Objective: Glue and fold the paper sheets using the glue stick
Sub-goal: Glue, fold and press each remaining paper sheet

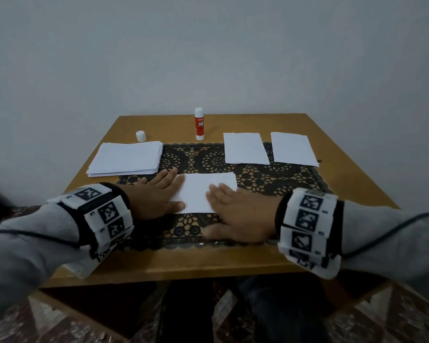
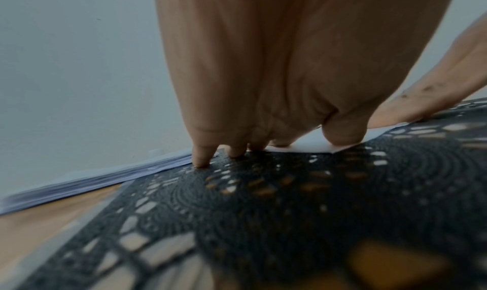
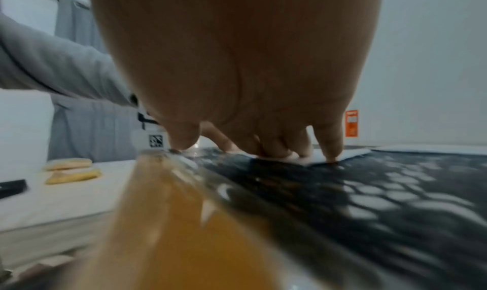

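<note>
A folded white sheet (image 1: 203,189) lies on the black lace mat (image 1: 270,174) in front of me. My left hand (image 1: 159,191) lies flat, its thumb and inner fingers pressing the sheet's left edge. My right hand (image 1: 235,209) lies flat on the sheet's right part, fingers straight. In the left wrist view my fingertips (image 2: 201,161) press the mat and the sheet (image 2: 311,143). In the right wrist view my fingertips (image 3: 329,151) press down on the paper (image 3: 347,154). The uncapped red and white glue stick (image 1: 199,124) stands upright at the table's far side; its white cap (image 1: 141,136) stands further left.
A stack of white sheets (image 1: 126,158) lies at the left of the wooden table (image 1: 183,263). Two folded sheets (image 1: 244,148) (image 1: 292,149) lie at the far right on the mat. A pale wall rises right behind the table.
</note>
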Tool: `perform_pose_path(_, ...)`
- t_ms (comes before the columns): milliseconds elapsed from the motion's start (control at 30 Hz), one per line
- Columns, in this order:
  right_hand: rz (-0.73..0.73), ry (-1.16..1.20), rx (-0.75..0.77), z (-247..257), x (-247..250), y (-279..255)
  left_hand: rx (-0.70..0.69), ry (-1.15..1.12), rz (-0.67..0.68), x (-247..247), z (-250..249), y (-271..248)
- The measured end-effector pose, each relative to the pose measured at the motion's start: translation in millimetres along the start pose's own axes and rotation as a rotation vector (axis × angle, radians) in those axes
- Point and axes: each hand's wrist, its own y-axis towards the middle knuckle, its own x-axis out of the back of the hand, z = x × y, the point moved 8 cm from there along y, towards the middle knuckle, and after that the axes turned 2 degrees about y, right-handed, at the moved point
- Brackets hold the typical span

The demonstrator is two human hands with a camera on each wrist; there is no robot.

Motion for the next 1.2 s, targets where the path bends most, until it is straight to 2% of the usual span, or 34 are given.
perform_pose_path(133, -0.065, 0.045, -0.185, -35.6, 16.1, 18.2, -0.004, 0.0, -0.003, 0.0, 0.6, 0.1)
perform_pose_path(167, -0.069, 0.035, -0.17, -30.3, 15.2, 17.0, -0.005, 0.001, -0.003, 0.3, 0.2, 0.3)
perform_pose_path(267, 0.006, -0.011, 0.033, 9.4, -1.1, 5.5, -0.004, 0.006, -0.007, 0.7, -0.1, 0.7)
perform_pose_path(333, 0.011, 0.0, 0.081, 13.9, -2.8, 2.2, -0.001, 0.005, -0.011, 1.1, 0.1, -0.2)
perform_pose_path(467, -0.03, 0.073, -0.088, -35.0, 12.7, 17.4, 0.019, 0.014, -0.015, 2.3, -1.5, -2.5)
perform_pose_path(567, -0.023, 0.062, -0.141, -47.8, 13.6, 24.8, 0.063, 0.084, -0.024, 8.7, -13.2, -5.0)
perform_pose_path(633, -0.011, 0.055, -0.151, -47.1, 13.5, 26.5, -0.015, 0.121, -0.025, 9.3, -42.1, -10.4)
perform_pose_path(700, -0.016, 0.043, -0.149, -46.0, 14.5, 26.1, -0.163, 0.111, 0.005, 4.8, -76.0, -17.5)
perform_pose_path(800, -0.035, 0.049, -0.164, -45.8, 14.6, 21.0, -0.253, 0.093, 0.008, 2.6, -80.2, -18.1)
perform_pose_path(967, -0.036, 0.114, -0.224, -44.6, 6.5, 9.3, -0.019, 0.048, -0.048, 12.8, -8.0, 0.6)
perform_pose_path(1033, -0.028, 0.136, -0.256, -45.1, 5.6, 8.5, -0.012, 0.03, -0.072, 16.4, -3.3, 2.8)
perform_pose_path(1200, -0.006, 0.184, -0.336, -39.5, 9.1, 13.2, -0.013, 0.051, -0.289, 44.8, -4.4, 8.3)
